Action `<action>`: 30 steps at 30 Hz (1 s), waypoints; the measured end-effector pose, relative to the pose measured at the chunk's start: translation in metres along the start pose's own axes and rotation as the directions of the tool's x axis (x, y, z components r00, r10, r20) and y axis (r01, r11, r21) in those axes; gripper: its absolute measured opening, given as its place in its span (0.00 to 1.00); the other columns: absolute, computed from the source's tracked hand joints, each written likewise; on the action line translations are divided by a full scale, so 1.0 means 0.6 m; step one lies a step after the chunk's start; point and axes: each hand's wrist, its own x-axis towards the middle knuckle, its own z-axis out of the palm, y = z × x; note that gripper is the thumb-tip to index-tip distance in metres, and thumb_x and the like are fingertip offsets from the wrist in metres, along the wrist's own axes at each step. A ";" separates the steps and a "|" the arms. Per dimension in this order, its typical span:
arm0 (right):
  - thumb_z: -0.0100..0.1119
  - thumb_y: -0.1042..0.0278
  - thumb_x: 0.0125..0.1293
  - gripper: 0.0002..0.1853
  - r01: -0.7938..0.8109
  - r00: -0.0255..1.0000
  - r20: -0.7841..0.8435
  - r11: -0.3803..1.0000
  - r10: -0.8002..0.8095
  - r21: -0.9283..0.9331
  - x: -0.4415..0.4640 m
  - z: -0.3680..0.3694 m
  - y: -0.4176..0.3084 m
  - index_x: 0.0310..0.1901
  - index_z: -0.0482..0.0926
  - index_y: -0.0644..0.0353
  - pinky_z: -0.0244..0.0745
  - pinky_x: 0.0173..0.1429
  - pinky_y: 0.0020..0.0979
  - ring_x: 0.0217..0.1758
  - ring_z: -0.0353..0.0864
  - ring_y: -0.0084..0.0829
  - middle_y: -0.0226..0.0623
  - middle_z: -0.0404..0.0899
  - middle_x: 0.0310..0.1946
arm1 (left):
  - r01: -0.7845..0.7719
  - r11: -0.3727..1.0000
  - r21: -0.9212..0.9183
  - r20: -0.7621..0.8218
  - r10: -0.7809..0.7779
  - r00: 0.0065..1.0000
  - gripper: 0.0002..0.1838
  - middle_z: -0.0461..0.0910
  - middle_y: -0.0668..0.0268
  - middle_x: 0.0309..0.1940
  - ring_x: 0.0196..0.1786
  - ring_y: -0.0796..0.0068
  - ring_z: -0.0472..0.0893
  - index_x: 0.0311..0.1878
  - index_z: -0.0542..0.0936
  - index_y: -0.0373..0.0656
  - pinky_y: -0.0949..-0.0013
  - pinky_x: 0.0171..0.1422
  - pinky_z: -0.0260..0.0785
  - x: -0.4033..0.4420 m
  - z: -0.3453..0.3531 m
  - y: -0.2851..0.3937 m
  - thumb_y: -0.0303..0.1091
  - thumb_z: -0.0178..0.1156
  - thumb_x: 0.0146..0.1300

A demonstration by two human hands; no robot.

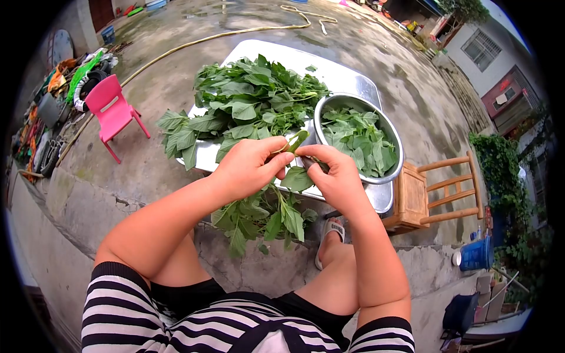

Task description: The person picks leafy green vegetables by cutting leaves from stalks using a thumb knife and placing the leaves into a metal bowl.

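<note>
Concrete yard (168, 97), silvery table (329, 69): left hand (252, 163), right hand (338, 170) pinching green sprig (299, 139) near metal bowl (348, 102).

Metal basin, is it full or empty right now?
Partly full: green leaves lie inside the metal basin, with its inner wall showing above them.

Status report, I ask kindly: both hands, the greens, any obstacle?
Left hand pinching greens, right hand touching them. Metal bowl partly filled with leaves, right of leafy pile. Nothing visibly blocking hands.
</note>
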 end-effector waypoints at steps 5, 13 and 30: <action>0.55 0.77 0.60 0.14 0.006 1.000 -0.018 0.996 -0.008 -0.089 -0.002 0.001 0.000 0.46 0.85 0.59 0.72 0.40 0.31 0.32 0.76 0.32 0.38 0.78 0.30 | 0.006 1.000 0.004 0.012 -0.006 1.000 0.11 0.83 0.67 0.24 0.25 0.75 0.78 0.39 0.77 0.41 0.67 0.31 0.68 -0.002 0.003 0.007 0.38 0.55 0.73; 0.51 0.79 0.60 0.22 -0.250 0.968 -0.014 0.965 0.252 0.084 0.002 -0.046 0.012 0.57 0.81 0.55 0.67 0.40 0.22 0.34 0.69 0.18 0.27 0.72 0.31 | -0.010 0.983 -0.184 -0.069 -0.003 0.998 0.11 0.82 0.68 0.24 0.29 0.83 0.78 0.38 0.75 0.39 0.73 0.36 0.68 0.007 -0.019 -0.015 0.37 0.54 0.74; 0.54 0.76 0.64 0.16 -0.063 0.994 0.096 0.997 0.057 0.055 0.010 0.007 0.037 0.53 0.82 0.58 0.71 0.41 0.24 0.33 0.73 0.19 0.29 0.81 0.37 | -0.007 0.935 -0.355 0.001 0.008 1.000 0.10 0.80 0.68 0.26 0.33 0.83 0.80 0.39 0.74 0.37 0.75 0.39 0.70 0.006 -0.019 -0.006 0.33 0.53 0.75</action>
